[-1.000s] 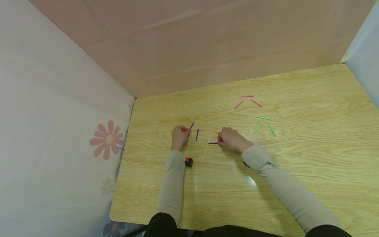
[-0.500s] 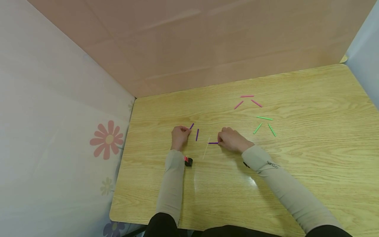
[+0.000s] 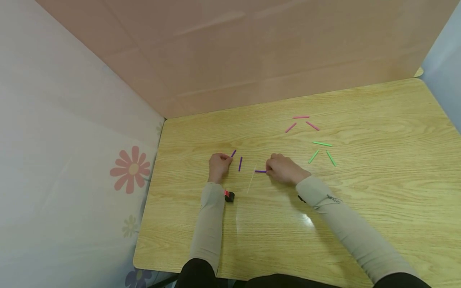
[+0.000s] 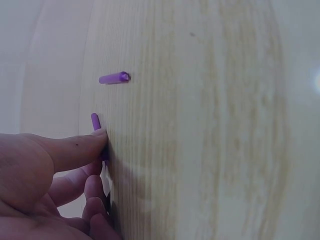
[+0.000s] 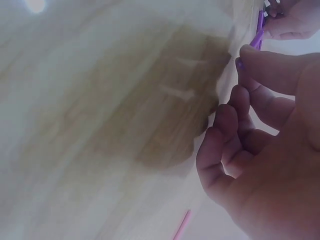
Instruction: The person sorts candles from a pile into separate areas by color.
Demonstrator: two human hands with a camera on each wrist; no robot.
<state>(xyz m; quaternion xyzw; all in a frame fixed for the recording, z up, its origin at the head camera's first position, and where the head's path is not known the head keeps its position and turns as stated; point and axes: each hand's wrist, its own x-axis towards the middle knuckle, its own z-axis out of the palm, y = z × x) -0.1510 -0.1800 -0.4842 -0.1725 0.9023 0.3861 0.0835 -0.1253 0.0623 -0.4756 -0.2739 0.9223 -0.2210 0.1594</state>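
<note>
My left hand [image 3: 219,166] pinches a short purple stick [image 3: 233,153] between thumb and fingertips, low at the tabletop; its far end pokes out past the thumb in the left wrist view. Just right of it, a second purple stick [image 3: 240,164] lies by itself on the wood, also seen lying there beyond the left thumb [image 4: 80,152]. Across a small gap, my right hand [image 3: 282,168] grips one end of a third purple stick [image 3: 260,171], which points sideways toward the left hand. In the right wrist view, thumb and forefinger hold that stick's near end.
Three pink sticks [image 3: 301,117] form a loose triangle toward the back of the wooden table [image 3: 378,132]. Three green sticks [image 3: 322,143] form another, right of my right hand. A tan panel [image 3: 252,60] rises behind the table, and a flowered sheet [image 3: 83,160] hangs on the left.
My right hand has shifted slightly away from me and to the right, carrying its purple stick along. The left hand and the other sticks stay as they were.
</note>
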